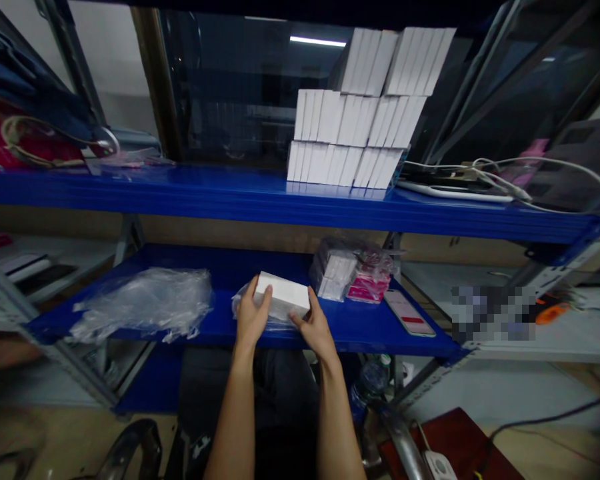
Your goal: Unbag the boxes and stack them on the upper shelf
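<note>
Between my two hands is a white box [284, 291], held just above the lower blue shelf [225, 260]. My left hand [253, 312] grips its left end, with the thumb on the near side. At the right end, my right hand [314, 325] has its fingers closed round the corner. A clear plastic bag [279, 323] lies under and in front of the box; whether the box touches it I cannot tell. To the left spreads a pile of clear plastic bags [147, 303]. Right of my hands sits a bag of white boxes [336, 273].
Pink packets [369, 281] in clear plastic and a phone [409, 312] lie on the right of the lower shelf. Stacked white boxes [350, 120] stand on the upper blue shelf [205, 193], beside white cables [495, 175]. A water bottle [373, 380] stands below.
</note>
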{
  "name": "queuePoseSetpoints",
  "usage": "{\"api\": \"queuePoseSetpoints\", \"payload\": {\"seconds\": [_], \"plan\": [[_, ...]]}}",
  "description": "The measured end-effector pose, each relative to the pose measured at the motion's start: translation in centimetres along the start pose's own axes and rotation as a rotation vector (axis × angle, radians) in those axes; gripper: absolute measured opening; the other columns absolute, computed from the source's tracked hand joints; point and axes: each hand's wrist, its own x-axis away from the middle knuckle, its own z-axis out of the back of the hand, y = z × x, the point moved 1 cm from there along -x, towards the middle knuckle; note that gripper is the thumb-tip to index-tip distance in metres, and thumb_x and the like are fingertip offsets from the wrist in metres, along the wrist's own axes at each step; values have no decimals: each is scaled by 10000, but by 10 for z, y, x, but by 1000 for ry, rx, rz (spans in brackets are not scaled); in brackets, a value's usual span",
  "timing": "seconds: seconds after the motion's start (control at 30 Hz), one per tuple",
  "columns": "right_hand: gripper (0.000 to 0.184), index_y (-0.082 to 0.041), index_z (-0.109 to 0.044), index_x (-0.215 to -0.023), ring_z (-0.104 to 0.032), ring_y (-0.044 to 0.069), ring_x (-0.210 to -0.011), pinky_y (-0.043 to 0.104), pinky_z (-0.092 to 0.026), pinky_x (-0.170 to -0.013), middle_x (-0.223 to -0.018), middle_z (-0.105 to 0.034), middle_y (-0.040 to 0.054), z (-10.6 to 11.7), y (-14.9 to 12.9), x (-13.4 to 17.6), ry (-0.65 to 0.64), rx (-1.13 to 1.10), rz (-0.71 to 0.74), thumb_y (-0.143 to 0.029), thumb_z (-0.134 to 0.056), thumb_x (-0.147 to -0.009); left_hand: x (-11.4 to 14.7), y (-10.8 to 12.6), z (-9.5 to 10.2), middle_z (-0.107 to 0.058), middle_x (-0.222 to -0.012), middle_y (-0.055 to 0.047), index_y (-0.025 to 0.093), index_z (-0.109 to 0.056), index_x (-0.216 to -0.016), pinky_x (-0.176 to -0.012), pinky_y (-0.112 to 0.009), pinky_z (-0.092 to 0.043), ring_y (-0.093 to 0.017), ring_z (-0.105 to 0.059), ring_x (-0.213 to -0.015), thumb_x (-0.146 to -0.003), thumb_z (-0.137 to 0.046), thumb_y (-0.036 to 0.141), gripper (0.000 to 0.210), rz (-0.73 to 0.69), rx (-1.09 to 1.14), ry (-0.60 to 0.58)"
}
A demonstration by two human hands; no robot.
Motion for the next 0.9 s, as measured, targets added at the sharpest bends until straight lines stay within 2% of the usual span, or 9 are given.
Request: {"api": "queuePoseSetpoints", "payload": {"seconds": [0.13,0.27,0.37,0.47,0.53,0.6,0.73,0.83,0.9], "plan": [[743,-178,-546,-1470,-593,251,-1346,462,-423,-1172,-1474,-601,123,12,-8,1,-34,27,31,-197,-648,-734,3,14,27,-741,-1259,-144,168,-737,-1214,-1132,-453,-464,-306,-673,-1225,-890,-677,345,374,-113,-135,57],[331,-203,-793,-1054,-661,284,-1235,517,-445,-1133,-1262,-736,115,25,-18,2,254,326,119,-243,-629,-769,2,19,63,-772,-1151,-132,175,-761,-1147,-1020,-438,-539,-290,-720,-1098,-929,-598,378,340,-142,-167,231],[188,-206,-811,-853,-733,306,-1033,494,-547,-993,-1048,-789,126,30,-14,2,377,464,140,-326,-710,-750,1,4,78,-795,-1064,-111,207,-805,-1000,-1023,-484,-523,-329,-716,-1085,-865,-679,420,282,-35,-303,40],[248,-202,-816,-884,-760,292,-847,444,-606,-829,-822,-794,82,29,-13,2,252,415,76,-406,-705,-798,1,-11,78,-802,-1036,-111,195,-810,-965,-1019,-501,-527,-332,-732,-1041,-837,-710,431,287,68,-215,-124],[337,-193,-811,-1016,-758,299,-954,456,-600,-872,-902,-809,81,27,-22,2,201,311,52,-450,-672,-847,2,-9,74,-790,-1105,-125,170,-799,-1007,-1031,-479,-530,-313,-723,-1082,-859,-692,425,314,32,-54,-67],[424,-196,-768,-1182,-691,297,-1186,484,-537,-1025,-1164,-781,96,23,-39,4,189,170,80,-470,-654,-880,5,4,70,-771,-1172,-130,162,-789,-1047,-1091,-458,-495,-297,-666,-1218,-890,-675,418,322,-84,82,38],[532,-247,-605,-1434,-449,253,-1471,494,-329,-1224,-1535,-545,75,17,-82,14,147,-37,214,-454,-623,-944,18,42,65,-725,-1283,-99,196,-756,-1154,-1216,-465,-366,-261,-480,-1441,-970,-612,370,291,-377,189,125],[500,-272,-599,-1437,-431,247,-1481,478,-345,-1212,-1556,-525,62,13,-106,23,108,7,297,-417,-632,-959,27,58,60,-722,-1254,-88,212,-737,-1136,-1214,-479,-369,-265,-502,-1420,-1011,-542,322,256,-498,187,91],[404,-268,-684,-1330,-521,257,-1399,467,-406,-1159,-1446,-632,71,12,-117,29,93,102,352,-384,-664,-943,32,61,54,-705,-1261,-95,211,-710,-1151,-1190,-461,-400,-262,-560,-1358,-1018,-511,287,251,-521,184,48]]}}
